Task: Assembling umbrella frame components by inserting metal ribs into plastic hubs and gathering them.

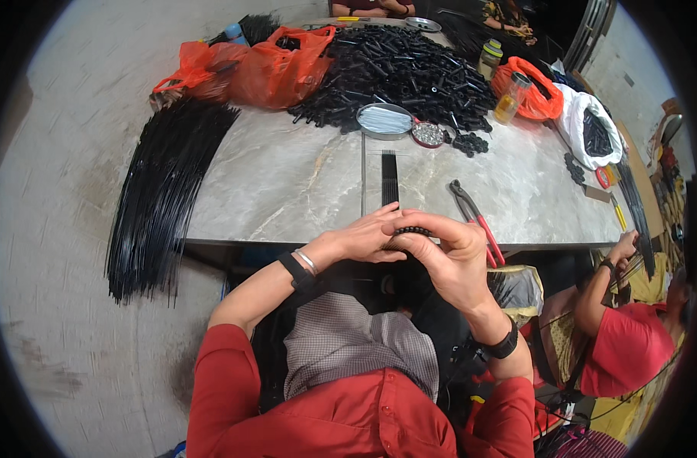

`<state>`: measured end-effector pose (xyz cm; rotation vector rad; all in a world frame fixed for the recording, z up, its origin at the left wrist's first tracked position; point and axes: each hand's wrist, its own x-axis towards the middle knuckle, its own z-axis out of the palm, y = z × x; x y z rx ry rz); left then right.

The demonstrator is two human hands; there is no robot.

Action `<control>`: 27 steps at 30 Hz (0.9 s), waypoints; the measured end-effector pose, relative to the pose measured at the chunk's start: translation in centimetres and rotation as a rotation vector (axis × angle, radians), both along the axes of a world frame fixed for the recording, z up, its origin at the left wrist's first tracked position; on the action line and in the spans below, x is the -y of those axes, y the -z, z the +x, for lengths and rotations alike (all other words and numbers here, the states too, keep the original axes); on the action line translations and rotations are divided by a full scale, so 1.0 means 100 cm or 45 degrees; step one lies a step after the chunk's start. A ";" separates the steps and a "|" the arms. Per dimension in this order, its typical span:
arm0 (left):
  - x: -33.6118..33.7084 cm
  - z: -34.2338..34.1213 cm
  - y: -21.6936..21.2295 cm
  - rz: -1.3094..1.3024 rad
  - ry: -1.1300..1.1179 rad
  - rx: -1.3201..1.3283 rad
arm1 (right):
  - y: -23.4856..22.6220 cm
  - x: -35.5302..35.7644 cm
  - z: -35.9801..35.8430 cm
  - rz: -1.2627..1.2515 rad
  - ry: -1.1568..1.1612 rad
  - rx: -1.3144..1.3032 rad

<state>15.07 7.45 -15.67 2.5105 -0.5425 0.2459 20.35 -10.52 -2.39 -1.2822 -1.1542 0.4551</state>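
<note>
A flat row of thin black rods (pixel 390 179) lies on the grey stone-look table and runs towards me under my hands. My left hand (pixel 360 235) rests across the near part of the rods at the table edge, back upward, its visible fingers stretched out. Just right of it, my right hand (pixel 448 248) is curled, thumb and fingers closed on a line of small round black ends (pixel 412 230). How these ends join the rods is hidden by my hands. Red-handled pliers (pixel 477 221) lie beside my right hand, their handles over the table edge.
A big pile of black tubes (pixel 409 69) covers the back, with an oval tin of pale sticks (pixel 385 120) and a round dish of small metal parts (pixel 428 134) before it. Long black rods (pixel 169 191) hang over the left edge. A co-worker's red sleeve (pixel 627 351) is at right.
</note>
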 end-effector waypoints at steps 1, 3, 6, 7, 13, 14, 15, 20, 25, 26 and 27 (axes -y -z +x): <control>0.004 0.000 -0.004 -0.006 -0.039 0.029 | -0.001 0.000 0.000 0.011 0.032 0.044; 0.013 -0.007 -0.023 -0.012 -0.084 0.061 | -0.001 -0.001 0.001 0.006 0.036 0.066; 0.033 -0.033 -0.087 -0.896 -0.138 -0.285 | 0.000 0.001 0.005 -0.024 0.044 0.097; 0.037 -0.041 -0.094 -0.898 -0.142 -0.280 | 0.000 0.001 0.006 -0.047 0.034 0.110; 0.047 -0.062 -0.116 -1.009 -0.251 -0.121 | -0.007 -0.002 0.003 0.073 0.119 0.417; 0.047 -0.062 -0.116 -0.987 -0.273 -0.119 | -0.007 -0.001 0.004 0.069 0.117 0.418; 0.048 -0.062 -0.113 -0.991 -0.279 -0.118 | -0.008 -0.001 0.005 0.051 0.096 0.434; 0.049 -0.053 -0.102 -0.936 -0.289 0.096 | -0.007 0.002 0.007 0.032 0.077 0.422; 0.053 -0.054 -0.098 -0.940 -0.269 0.154 | -0.013 0.006 0.011 -0.097 -0.106 0.383; 0.053 -0.054 -0.097 -0.984 -0.249 0.144 | -0.019 0.005 0.019 -0.149 -0.251 0.314; 0.051 -0.053 -0.095 -0.948 -0.186 0.154 | -0.019 0.006 0.024 -0.220 -0.316 0.042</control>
